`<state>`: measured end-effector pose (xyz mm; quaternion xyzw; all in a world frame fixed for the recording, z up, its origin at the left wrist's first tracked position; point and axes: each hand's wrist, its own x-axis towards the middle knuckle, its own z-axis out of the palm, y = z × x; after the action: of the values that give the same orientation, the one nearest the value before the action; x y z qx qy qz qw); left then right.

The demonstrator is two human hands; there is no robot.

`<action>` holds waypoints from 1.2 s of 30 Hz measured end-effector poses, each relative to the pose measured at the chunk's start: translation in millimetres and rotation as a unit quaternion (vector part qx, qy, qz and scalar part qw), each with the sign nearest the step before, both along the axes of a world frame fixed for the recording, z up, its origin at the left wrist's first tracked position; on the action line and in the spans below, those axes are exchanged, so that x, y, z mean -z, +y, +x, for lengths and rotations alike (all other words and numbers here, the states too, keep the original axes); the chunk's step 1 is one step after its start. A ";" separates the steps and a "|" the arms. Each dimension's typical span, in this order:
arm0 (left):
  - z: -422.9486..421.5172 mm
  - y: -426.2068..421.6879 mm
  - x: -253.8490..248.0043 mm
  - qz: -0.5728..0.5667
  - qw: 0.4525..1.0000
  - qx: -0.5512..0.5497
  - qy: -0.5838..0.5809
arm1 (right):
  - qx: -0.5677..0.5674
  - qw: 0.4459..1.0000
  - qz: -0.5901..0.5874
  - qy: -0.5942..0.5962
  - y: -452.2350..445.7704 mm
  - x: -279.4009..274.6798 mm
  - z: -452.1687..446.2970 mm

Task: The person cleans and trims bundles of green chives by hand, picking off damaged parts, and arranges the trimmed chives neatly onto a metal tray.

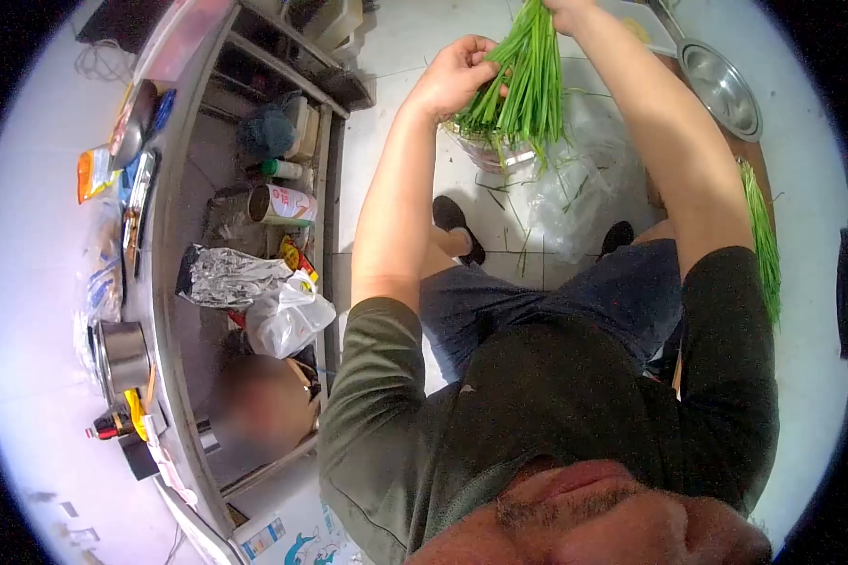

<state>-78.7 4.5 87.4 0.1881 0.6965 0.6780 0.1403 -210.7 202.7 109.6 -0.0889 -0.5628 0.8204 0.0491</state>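
Observation:
A bunch of long green chives (532, 89) hangs downward at the top middle of the head view. My right hand (571, 13) grips its upper end, partly cut off by the frame's top edge. At the bunch's left side my left hand (464, 77) has its fingers curled in, pinching some strands; its fingertips are partly hidden by the leaves. Directly below is a round bin (490, 155) with bits of green at its rim. Loose strands lie on a clear plastic bag (575, 202) on the floor.
A second pile of chives (763, 250) lies at the far right, below a long-handled metal bowl (719, 87). To the left, a shelf unit (328, 179) holds a can (283, 204), crumpled foil (236, 278) and a white plastic bag (290, 315). My feet rest on the tiled floor (386, 122).

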 end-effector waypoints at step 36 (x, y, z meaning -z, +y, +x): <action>23.7 25.7 5.7 -0.092 0.987 -0.021 0.131 | -0.256 0.881 -0.339 0.207 88.9 -13.1 46.2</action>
<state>-54.9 30.2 81.7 0.2472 0.7723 0.5829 0.0506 -164.5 291.5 122.7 0.2192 -0.2304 0.9447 -0.0800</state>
